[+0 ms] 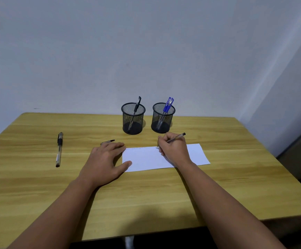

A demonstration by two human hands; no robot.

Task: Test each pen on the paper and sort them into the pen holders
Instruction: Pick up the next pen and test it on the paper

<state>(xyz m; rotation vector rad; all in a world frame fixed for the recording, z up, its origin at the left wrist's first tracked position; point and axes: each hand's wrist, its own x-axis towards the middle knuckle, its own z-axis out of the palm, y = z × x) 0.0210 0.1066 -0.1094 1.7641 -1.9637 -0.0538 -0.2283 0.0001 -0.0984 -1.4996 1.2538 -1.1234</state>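
Observation:
A white sheet of paper [146, 159] lies on the wooden table [38, 186], with faint marks along its far edge. My right hand [175, 150] grips a clear pen [177, 137] whose tip touches the paper's far edge. Flat on the table, my left hand [106, 159] rests its thumb on the paper's left corner. A pen cap [108, 141] lies just past its fingertips. Two black mesh holders stand behind: the left holder [133, 119] has one black pen [137, 105], the right holder [162, 118] has blue pens [167, 105]. Another black pen [59, 150] lies far left.
A plain wall rises right behind the table. The table's near edge runs below my forearms, and its right edge sits close to a side wall. Something white [130, 241] shows under the table's front edge.

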